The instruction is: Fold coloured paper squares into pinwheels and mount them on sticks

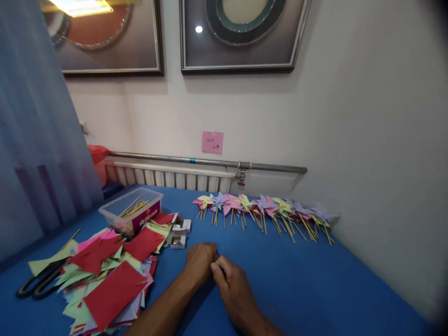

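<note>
My left hand (201, 262) and my right hand (230, 285) meet over the blue tabletop (280, 289), both closed with the fingers curled in. Between the fingertips, whatever they pinch, if anything, is hidden. Just beyond my left hand stand two small white boxes (178, 241) with tiny dark bits inside. A large pile of cut coloured paper (115, 294) lies to the left, red sheets on top. Finished paper pinwheels (262, 205) on thin wooden sticks lie in a row along the back.
A clear plastic tub (131, 212) holds several wooden sticks at the back left. Black-handled scissors (40, 282) lie partly under paper at the left. A radiator (168, 177) and a metal pipe (273, 167) run behind the table. A blue curtain (38, 140) hangs at left.
</note>
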The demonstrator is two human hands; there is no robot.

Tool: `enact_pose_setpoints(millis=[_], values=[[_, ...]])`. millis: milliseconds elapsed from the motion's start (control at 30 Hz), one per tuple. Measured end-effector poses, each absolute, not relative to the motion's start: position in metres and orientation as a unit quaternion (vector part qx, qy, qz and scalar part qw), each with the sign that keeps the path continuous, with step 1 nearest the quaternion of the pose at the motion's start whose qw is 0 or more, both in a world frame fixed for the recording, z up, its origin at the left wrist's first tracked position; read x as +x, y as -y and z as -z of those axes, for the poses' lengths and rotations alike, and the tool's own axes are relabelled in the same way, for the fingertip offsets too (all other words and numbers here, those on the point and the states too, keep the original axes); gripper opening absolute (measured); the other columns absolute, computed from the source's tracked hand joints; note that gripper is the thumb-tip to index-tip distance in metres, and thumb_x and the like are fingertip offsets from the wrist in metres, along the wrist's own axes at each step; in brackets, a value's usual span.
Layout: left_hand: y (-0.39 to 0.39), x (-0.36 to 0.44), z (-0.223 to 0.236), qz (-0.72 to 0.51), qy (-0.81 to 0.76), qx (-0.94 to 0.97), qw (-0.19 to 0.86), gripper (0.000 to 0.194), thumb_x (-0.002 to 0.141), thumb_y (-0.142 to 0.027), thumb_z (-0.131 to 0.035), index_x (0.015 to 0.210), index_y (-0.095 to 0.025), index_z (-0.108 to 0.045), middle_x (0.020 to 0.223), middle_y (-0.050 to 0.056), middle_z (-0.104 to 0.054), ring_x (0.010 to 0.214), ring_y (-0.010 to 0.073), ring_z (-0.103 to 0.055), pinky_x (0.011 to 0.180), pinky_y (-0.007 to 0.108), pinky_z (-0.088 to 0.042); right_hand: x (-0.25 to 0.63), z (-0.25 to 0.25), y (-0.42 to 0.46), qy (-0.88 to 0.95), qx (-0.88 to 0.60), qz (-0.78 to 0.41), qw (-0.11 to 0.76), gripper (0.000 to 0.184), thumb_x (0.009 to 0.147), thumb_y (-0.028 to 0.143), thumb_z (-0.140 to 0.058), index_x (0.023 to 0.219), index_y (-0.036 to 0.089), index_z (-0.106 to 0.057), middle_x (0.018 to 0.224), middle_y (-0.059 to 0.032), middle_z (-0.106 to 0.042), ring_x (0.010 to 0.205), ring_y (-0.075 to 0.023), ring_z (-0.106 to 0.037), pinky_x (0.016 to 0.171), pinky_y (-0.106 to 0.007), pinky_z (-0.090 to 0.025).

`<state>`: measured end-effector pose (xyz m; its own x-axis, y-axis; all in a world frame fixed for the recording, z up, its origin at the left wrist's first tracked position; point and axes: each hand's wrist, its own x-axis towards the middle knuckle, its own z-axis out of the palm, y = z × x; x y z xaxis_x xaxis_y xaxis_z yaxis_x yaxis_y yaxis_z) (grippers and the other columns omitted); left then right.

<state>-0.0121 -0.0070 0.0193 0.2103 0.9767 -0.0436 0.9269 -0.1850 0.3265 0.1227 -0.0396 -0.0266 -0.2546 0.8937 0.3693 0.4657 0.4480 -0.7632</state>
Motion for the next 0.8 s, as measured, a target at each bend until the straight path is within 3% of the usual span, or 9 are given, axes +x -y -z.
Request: enact_pose_setpoints(millis=[200, 533, 800], values=[[0.009, -0.009, -0.026, -0.062, -0.628, 0.766, 0.125, 0.028, 0.096, -0.023, -0.051, 0.106, -0.017, -0.077, 0.108, 0.015, -0.08, 0.103, 0.0296, -0.075, 0.081, 0.035, -0.049, 0.12, 0.026, 0.044, 0.771, -0.438, -0.244, 0.393, 0.034, 0.103, 0.038, -0.045, 0.073, 0.024, -0.048, 0.069, 0.001, -0.062, 0.065, -0.0155, -0.055, 0.064, -0.027, -0.036], [0.005, -0.014, -0.014, -0.077, -0.659, 0.741, 0.105, 0.029, 0.095, -0.023, -0.052, 0.111, -0.015, -0.076, 0.109, 0.017, -0.08, 0.1, 0.0293, -0.075, 0.084, 0.036, -0.051, 0.123, 0.027, 0.029, 0.731, -0.478, -0.279, 0.398, 0.036, 0.1, 0.042, -0.045, 0.069, 0.025, -0.043, 0.063, 0.0038, -0.054, 0.061, -0.0152, -0.049, 0.06, -0.028, -0.031], [0.019, -0.014, -0.039, -0.14, -0.669, 0.728, 0.05, 0.034, 0.105, -0.028, -0.041, 0.11, -0.017, -0.073, 0.106, 0.016, -0.079, 0.096, 0.0253, -0.075, 0.081, 0.032, -0.048, 0.123, 0.031, 0.023, 0.705, -0.506, -0.284, 0.407, 0.036, 0.099, 0.043, -0.042, 0.068, 0.025, -0.044, 0.061, 0.0049, -0.051, 0.059, -0.015, -0.047, 0.06, -0.028, -0.029]])
